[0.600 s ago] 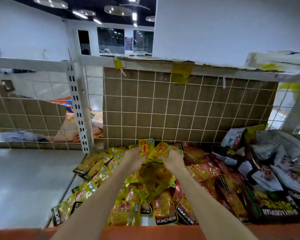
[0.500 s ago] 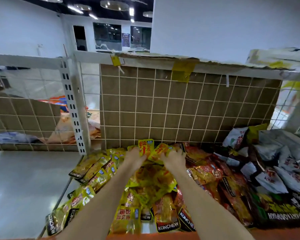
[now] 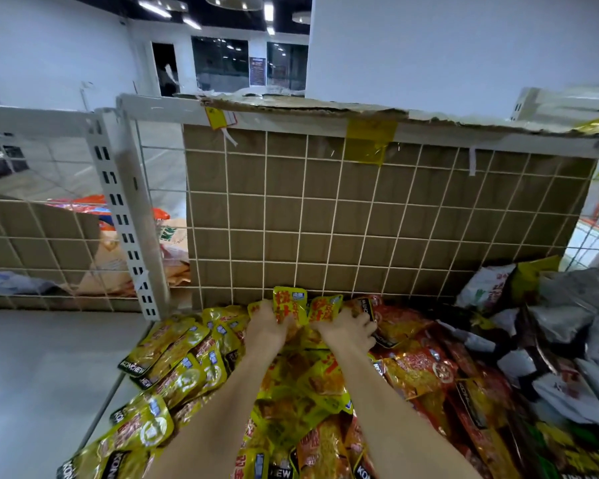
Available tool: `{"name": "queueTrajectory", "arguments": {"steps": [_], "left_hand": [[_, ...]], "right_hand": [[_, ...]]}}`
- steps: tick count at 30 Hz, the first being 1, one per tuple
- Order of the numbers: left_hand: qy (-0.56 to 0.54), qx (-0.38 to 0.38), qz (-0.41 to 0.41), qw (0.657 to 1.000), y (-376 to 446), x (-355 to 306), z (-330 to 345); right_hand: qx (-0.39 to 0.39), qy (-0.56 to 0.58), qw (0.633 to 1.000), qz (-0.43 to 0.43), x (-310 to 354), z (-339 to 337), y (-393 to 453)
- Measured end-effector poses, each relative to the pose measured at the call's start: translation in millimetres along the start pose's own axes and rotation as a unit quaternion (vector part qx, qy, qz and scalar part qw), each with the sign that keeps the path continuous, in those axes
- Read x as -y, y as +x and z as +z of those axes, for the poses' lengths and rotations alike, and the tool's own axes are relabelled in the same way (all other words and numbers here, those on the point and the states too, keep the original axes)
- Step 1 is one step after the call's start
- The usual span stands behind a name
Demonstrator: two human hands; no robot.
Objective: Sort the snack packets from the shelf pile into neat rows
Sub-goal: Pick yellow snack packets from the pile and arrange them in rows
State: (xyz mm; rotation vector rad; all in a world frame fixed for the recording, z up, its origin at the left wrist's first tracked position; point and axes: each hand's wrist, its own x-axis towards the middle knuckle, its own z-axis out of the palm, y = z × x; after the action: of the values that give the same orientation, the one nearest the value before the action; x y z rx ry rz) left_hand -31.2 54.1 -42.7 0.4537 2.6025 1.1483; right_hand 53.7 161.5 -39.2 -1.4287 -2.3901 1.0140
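Up against the brown cardboard-backed white wire grid (image 3: 377, 216), two upright yellow foil snack packets (image 3: 290, 307), pinched side by side: one by left hand (image 3: 267, 328), other by right hand (image 3: 347, 328). Below and around, heaped yellow packets (image 3: 173, 368); rightward, red-orange packets (image 3: 426, 368), then grey-white bags (image 3: 567, 319).

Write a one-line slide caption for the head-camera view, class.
Both hands, left hand and right hand, grip yellow snack packets stood against the wire grid backing of a heaped shelf.
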Motion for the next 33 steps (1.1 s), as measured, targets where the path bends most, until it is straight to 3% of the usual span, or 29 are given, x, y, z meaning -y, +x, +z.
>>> {"name": "queueTrajectory", "arguments": {"steps": [4,7,10,14,21,33], "left_hand": [[-0.106,-0.024,0.01,0.994,-15,1,-3],[-0.16,-0.059,0.051,0.984,-28,5,-17],[-0.219,-0.099,0.06,0.969,-42,8,-38],[-0.353,-0.074,0.048,0.932,-65,20,-66],[-0.407,-0.108,0.016,0.907,-131,49,-79],[-0.404,-0.319,-0.056,0.855,-256,148,-140]], "right_hand": [[-0.056,-0.017,0.998,-0.016,-1,-3,-9],[-0.081,0.119,0.988,-0.056,0,-9,-23],[-0.005,0.356,0.931,-0.075,2,-30,-33],[0.092,0.443,0.887,-0.095,-1,-52,-48],[0.209,0.411,0.883,-0.085,-12,-40,-98],[0.356,0.361,0.85,-0.14,13,46,-200]]}}
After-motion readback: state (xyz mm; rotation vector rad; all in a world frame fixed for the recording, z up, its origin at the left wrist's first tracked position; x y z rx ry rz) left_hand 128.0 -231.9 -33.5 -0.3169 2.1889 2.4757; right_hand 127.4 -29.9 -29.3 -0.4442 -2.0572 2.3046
